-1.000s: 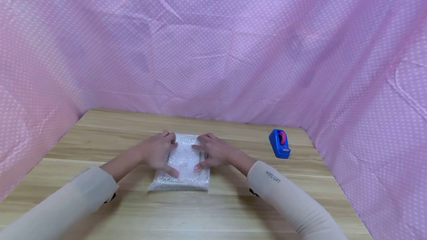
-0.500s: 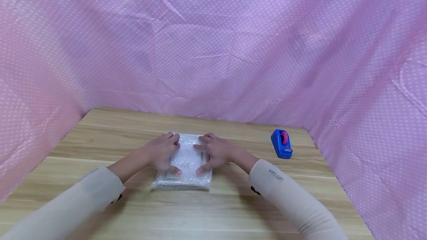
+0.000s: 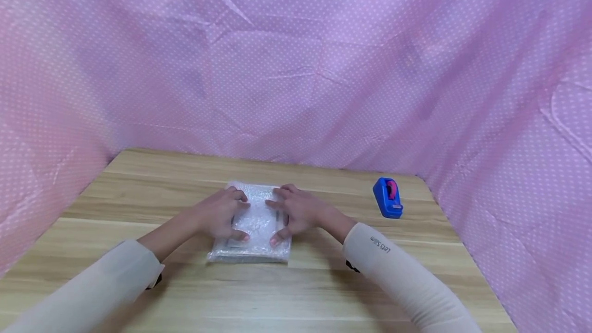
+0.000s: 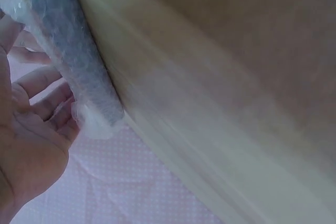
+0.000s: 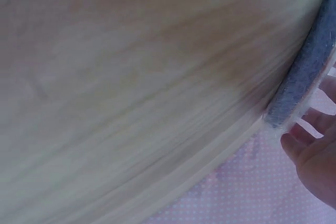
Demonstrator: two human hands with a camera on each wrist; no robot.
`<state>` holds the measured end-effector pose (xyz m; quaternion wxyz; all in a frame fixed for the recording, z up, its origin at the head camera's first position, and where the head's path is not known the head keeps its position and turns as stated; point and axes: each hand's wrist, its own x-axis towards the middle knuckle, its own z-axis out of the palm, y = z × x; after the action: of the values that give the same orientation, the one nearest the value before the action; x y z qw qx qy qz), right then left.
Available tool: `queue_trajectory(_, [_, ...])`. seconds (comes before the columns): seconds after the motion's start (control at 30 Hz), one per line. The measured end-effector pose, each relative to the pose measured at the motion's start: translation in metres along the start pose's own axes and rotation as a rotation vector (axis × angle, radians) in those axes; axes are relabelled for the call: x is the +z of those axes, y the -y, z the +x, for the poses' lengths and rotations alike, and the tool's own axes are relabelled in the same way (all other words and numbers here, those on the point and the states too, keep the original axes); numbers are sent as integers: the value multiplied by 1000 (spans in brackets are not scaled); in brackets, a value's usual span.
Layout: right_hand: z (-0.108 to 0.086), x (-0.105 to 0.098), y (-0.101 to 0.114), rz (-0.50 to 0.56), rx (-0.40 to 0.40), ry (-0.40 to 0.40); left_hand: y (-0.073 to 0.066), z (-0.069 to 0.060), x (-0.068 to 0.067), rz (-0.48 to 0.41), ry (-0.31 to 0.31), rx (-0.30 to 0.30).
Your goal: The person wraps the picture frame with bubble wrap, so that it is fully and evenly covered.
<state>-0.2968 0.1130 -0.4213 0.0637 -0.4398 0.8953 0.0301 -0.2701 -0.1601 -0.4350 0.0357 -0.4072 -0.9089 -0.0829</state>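
Both hands lie on a flat package, one on each side of it. Left hand has its fingers loosely bent and parted, its thumb stretched over the top face near the close end; from the left wrist the fingers show gently curved, some of them against the wrapping. Right hand mirrors it, fingers spread toward the far end and thumb laid over the near part of the top. Neither is clenched; they touch the package rather than grasp it, and the two thumbs stay apart.

Between them, the bubble-wrapped package rests flat on the table, roughly rectangular, its clear wrap crinkled and shiny. A loose edge of wrap spreads on the side nearest the person. What is inside is hard to make out through the bubbles, though both wrist views show a dark grey side under the wrap.

Pale sleeves cover the forearms: the left sleeve is plain where it shows clearly, and the right sleeve carries small dark lettering near the cuff. Under them is a wood-grain table. Well to the right of the package, toward the far right corner, stands a blue tape dispenser with a pink roll in it. Pink cloth with white dots hangs behind the table and along both sides.
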Motion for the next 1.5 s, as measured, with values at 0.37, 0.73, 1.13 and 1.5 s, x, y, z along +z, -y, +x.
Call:
queue_trajectory(0.37, [0, 2, -1, 28, 20, -6, 8, -1, 4, -103, -54, 47])
queue_trajectory(0.73, [1, 2, 0, 23, 16, -12, 6, 2, 2, -161, 11, 113])
queue_trajectory(1.13, [-1, 0, 3, 23, 21, -9, -2, 5, -5, -194, 64, 88])
queue_trajectory(1.5, [-3, 1, 2, 36, 24, -13, -3, 5, -5, -261, 60, 84])
